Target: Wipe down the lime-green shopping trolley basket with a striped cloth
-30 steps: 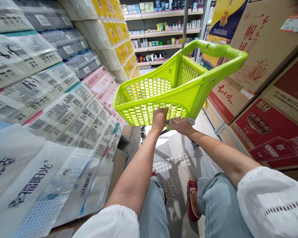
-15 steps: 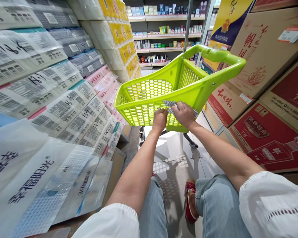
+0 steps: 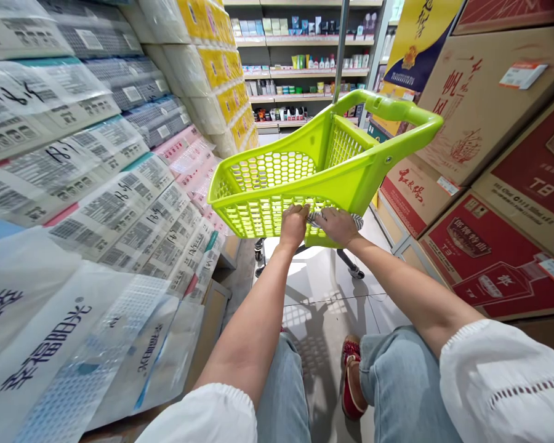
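Observation:
A lime-green shopping cart [image 3: 305, 184] stands in front of me, its basket showing nothing inside. Against the lattice of its near side, my right hand [image 3: 336, 226] is closed over a grey-and-white striped cloth [image 3: 357, 220], bunched so that a piece sticks out at the right. My left hand [image 3: 295, 224] is just to the left, its fingers curled at the lattice wall beside the cloth. Whether the left fingers grip the lattice or hold something small is hidden by the hand itself.
Packaged paper goods [image 3: 120, 191] are piled along the left, with yellow-and-white packs [image 3: 212, 74] behind. Cardboard boxes [image 3: 484, 246] are stacked close on the right. Shelves [image 3: 305, 74] of bottles and small boxes cross the back. Pale floor tiles [image 3: 323, 283] lie beneath the cart.
My right hand has pressed lower on the striped cloth, whose upper flap no longer stands up. Both hands are at the same side of the cart; the whole view has shifted slightly.

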`<state>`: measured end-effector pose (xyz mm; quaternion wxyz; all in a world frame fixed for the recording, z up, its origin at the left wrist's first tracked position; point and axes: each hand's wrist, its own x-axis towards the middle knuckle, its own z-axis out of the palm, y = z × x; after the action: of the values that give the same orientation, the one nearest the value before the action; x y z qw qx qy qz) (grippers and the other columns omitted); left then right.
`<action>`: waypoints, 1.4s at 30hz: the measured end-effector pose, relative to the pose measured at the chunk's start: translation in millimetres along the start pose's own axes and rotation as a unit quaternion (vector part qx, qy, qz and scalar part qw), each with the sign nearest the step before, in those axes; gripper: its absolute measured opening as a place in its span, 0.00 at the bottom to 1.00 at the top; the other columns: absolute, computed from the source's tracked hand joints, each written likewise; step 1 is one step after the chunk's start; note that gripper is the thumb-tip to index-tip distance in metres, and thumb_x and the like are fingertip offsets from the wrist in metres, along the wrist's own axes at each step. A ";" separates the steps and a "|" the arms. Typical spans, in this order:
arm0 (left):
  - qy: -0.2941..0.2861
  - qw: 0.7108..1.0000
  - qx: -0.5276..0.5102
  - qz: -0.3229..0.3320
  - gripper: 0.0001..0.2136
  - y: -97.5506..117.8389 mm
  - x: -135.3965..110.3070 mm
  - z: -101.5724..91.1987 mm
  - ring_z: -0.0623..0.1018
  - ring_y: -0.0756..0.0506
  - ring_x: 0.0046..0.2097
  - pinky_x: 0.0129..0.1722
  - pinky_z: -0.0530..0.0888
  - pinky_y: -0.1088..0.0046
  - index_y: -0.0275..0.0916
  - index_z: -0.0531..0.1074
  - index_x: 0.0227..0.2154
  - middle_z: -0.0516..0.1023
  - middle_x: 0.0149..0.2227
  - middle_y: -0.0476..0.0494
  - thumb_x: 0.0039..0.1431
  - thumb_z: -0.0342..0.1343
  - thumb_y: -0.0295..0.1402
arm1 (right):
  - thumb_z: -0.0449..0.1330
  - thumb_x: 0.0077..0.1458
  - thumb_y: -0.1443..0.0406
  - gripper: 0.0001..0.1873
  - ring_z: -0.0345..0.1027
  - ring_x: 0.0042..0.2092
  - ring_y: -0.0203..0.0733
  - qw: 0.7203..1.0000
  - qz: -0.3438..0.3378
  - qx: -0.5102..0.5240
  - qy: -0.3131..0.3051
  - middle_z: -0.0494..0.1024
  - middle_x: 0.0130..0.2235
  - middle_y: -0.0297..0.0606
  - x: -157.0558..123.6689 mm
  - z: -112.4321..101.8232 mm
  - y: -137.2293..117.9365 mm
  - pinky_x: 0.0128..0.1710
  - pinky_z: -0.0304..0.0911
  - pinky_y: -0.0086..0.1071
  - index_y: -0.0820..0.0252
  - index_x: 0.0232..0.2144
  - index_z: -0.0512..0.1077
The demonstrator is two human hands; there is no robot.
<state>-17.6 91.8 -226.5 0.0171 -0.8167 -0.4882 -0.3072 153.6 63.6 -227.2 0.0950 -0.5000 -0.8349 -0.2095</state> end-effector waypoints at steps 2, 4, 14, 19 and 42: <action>-0.002 1.000 0.007 -0.005 0.17 1.2 0.2 -1.1 0.70 0.42 0.42 0.43 0.62 0.66 0.42 0.73 0.46 0.75 0.38 0.39 0.67 0.40 0.36 | 0.40 0.65 0.65 0.19 0.60 0.45 0.44 0.998 0.038 -0.008 0.039 0.71 0.46 0.43 11.9 -18.6 8.2 0.40 0.51 0.35 0.55 0.46 0.69; -0.002 1.000 0.023 -0.014 0.17 2.0 0.3 -1.2 0.70 0.42 0.42 0.43 0.62 0.66 0.42 0.73 0.46 0.75 0.38 0.40 0.67 0.39 0.37 | 0.40 0.65 0.63 0.19 0.59 0.46 0.44 0.993 0.083 -0.008 0.087 0.69 0.49 0.43 22.0 -34.5 15.7 0.41 0.50 0.35 0.53 0.48 0.69; 0.007 1.000 0.028 -0.001 0.17 -3.9 1.0 1.1 0.70 0.43 0.41 0.42 0.64 0.67 0.39 0.75 0.39 0.76 0.37 0.39 0.66 0.40 0.33 | 0.40 0.65 0.64 0.19 0.60 0.44 0.45 0.999 0.006 -0.001 0.047 0.71 0.46 0.43 6.1 1.1 -7.7 0.41 0.51 0.37 0.55 0.46 0.70; 0.018 0.999 0.031 -0.001 0.17 -4.9 -1.2 -0.8 0.71 0.43 0.41 0.44 0.65 0.66 0.41 0.72 0.48 0.76 0.38 0.40 0.67 0.39 0.35 | 0.44 0.64 0.66 0.16 0.61 0.44 0.45 0.996 -0.084 0.003 0.000 0.72 0.44 0.43 -9.4 22.5 -13.1 0.38 0.51 0.35 0.57 0.43 0.71; 0.152 0.984 0.034 -0.086 0.15 60.4 83.1 -53.6 0.73 0.42 0.40 0.42 0.64 0.65 0.38 0.71 0.32 0.76 0.35 0.38 0.65 0.40 0.33 | 0.47 0.63 0.61 0.19 0.60 0.48 0.46 0.944 0.192 -0.013 0.267 0.68 0.55 0.39 61.0 -81.5 17.7 0.43 0.54 0.37 0.45 0.54 0.65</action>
<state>33.0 108.1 -123.5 0.0925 -0.7141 -0.5588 -0.4113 135.6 83.1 -127.4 0.3460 -0.5777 -0.6646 -0.3239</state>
